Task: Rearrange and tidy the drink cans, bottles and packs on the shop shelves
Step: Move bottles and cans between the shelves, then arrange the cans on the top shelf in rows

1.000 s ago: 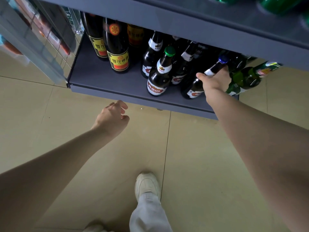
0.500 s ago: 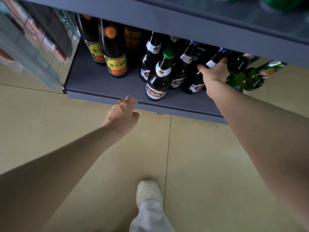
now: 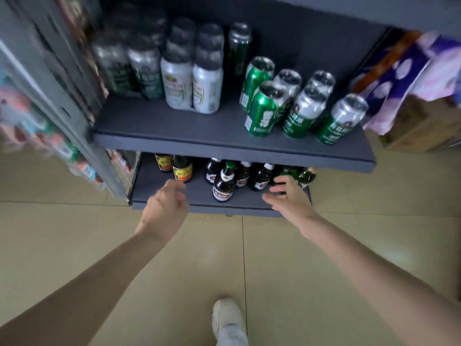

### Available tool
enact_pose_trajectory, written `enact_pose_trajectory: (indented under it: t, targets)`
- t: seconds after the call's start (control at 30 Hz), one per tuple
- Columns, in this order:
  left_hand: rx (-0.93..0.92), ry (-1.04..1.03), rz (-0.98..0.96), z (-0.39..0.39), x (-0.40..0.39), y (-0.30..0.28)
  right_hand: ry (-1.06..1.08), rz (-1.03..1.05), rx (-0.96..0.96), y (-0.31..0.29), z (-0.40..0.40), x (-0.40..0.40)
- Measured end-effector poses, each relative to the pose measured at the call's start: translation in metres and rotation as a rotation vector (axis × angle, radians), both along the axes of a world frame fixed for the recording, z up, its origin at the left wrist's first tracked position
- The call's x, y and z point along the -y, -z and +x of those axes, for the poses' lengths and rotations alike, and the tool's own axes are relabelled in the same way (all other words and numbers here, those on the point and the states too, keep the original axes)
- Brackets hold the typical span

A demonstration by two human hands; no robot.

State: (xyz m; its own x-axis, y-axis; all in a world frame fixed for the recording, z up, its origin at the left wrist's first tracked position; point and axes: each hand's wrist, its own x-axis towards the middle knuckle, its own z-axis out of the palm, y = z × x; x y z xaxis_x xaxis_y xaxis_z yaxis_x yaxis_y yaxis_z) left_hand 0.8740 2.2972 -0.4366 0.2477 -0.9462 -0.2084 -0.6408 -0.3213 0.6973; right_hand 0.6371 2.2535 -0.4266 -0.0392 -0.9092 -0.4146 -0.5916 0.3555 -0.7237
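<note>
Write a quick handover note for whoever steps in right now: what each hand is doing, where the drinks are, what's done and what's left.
Left hand: empty, fingers loosely curled, in front of the bottom shelf.
Right hand: open, empty, by the green bottles at that shelf's right end.
Brown bottles stand grouped mid-shelf; one green-capped bottle stands out in front.
Upper shelf: wrapped can pack left of middle, loose green cans on the right, unevenly spaced.
Left to do: probably line up the front bottle and straighten the cans.

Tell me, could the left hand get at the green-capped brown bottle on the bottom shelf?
Probably yes. The green-capped brown glass bottle stands foremost among the bottles, with bare grey bottom shelf between it and the open, empty left hand.
</note>
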Motion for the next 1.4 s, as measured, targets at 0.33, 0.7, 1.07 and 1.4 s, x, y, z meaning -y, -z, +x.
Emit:
enact_pose_trajectory:
  t: [0.33, 0.7, 1.07, 1.4]
  targets:
    - [0.236, 0.385, -0.415, 0.041, -0.014, -0.336, -0.510, -0.551, -0.529, -0.355, 0.001, -0.045]
    - [0.284, 0.252, -0.639, 0.021, -0.023, -0.499, -0.393, -0.770, -0.700, -0.552, -0.051, -0.069]
    - [0.283, 0.254, -0.604, -0.083, 0.063, -0.533, -0.310, -0.753, -0.584, -0.583, -0.140, 0.020]
    - [0.326, 0.150, -1.295, -0.210, 0.107, -0.659, -0.268, -1.368, -0.250, -0.686, -0.210, 0.077]
